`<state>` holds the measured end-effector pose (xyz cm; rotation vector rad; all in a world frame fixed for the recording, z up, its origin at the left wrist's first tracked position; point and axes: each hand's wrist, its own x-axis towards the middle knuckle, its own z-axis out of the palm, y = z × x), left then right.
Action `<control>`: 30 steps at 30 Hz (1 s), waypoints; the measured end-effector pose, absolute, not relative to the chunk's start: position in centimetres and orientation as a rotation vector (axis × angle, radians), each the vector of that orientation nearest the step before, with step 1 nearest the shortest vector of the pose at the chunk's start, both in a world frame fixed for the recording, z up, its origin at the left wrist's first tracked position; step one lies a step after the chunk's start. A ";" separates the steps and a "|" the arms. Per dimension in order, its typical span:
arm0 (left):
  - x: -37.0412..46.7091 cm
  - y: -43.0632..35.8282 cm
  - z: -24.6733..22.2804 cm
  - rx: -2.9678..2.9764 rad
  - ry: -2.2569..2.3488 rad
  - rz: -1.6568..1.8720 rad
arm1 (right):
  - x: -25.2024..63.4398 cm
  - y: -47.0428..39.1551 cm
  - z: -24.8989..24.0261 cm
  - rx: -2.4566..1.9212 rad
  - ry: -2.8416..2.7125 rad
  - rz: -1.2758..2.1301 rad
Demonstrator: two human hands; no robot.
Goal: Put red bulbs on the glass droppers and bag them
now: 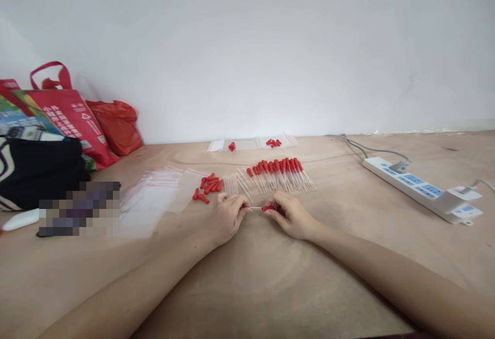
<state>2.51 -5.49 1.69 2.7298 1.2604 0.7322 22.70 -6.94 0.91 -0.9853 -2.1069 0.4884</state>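
Note:
Between my two hands a thin clear tube point(256, 208) lies level, with a red rubber bulb point(266, 208) at its right end. My left hand point(229, 216) is closed in a pinch on the tube's left part. Closed round the red bulb, my right hand point(291, 215) hides most of it. Just beyond my left hand are several loose clear tubes point(231, 184), and loose red bulbs point(211, 184) lie to their left. A row of tubes capped with red bulbs point(280, 171) fans out beyond my right hand.
Clear plastic bags point(149, 199) lie at the left on the wooden table point(263, 287). Farther left are a black cloth point(42, 171), a red bag point(118, 127) and a pixelated dark object point(83, 207). A white power strip point(417, 187) with cables sits at the right.

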 end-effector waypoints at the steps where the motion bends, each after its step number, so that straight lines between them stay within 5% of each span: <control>1: 2.5 -5.5 1.7 2.734 1.248 0.744 | 22.7 -7.0 0.9 -0.975 -2.105 0.491; 30: 2.7 -5.6 1.0 2.852 0.753 1.170 | 22.7 -6.8 0.3 -0.704 -2.141 0.266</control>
